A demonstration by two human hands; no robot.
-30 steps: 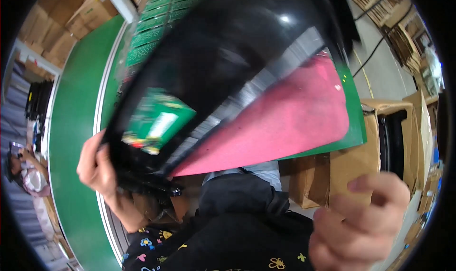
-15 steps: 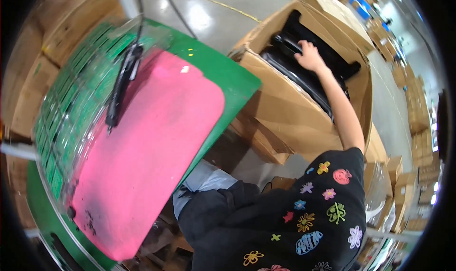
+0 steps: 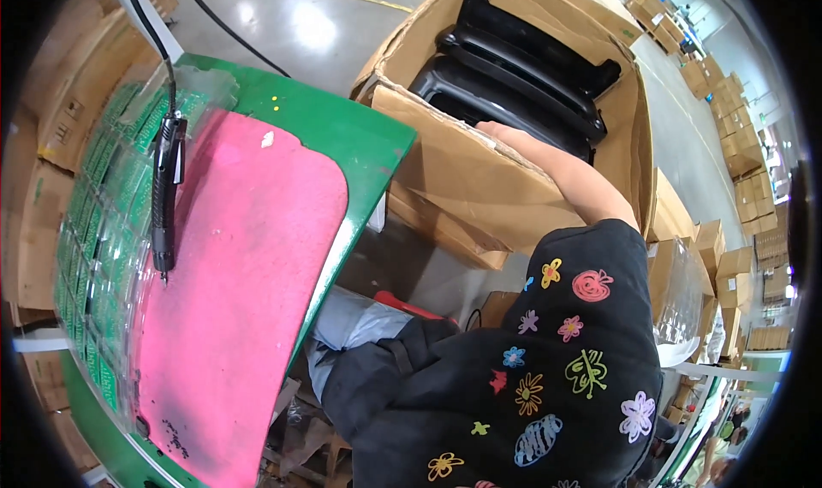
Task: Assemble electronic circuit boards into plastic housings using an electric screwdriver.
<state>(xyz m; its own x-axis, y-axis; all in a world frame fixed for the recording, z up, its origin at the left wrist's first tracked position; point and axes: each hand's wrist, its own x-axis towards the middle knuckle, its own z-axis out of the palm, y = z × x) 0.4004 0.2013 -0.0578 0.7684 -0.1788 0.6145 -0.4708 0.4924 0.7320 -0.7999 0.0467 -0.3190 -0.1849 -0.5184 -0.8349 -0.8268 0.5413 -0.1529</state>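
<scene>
My right hand [image 3: 505,134] reaches into a tall cardboard box [image 3: 479,175]. It lies along the inside of the near wall, next to glossy black plastic parts [image 3: 501,103]. These parts are long, with flared ends, and lie side by side. The wall hides most of the fingers, so whether they grip a part cannot be made out. My left hand is out of view. On the green table [image 3: 342,124] at the left lies a pink mat [image 3: 248,282]. A black electric screwdriver [image 3: 167,197] hangs by its cord over the mat's left edge.
Clear plastic trays with green circuit boards [image 3: 94,231] stand along the table's left side. Cardboard boxes [image 3: 51,171] are stacked behind them. A smaller carton [image 3: 454,231] sits below the big box, and more boxes [image 3: 736,265] line the right.
My right hand has drawn back from the far black parts to the box's near wall, lower down. The view has shifted, so the box and table appear further up and left.
</scene>
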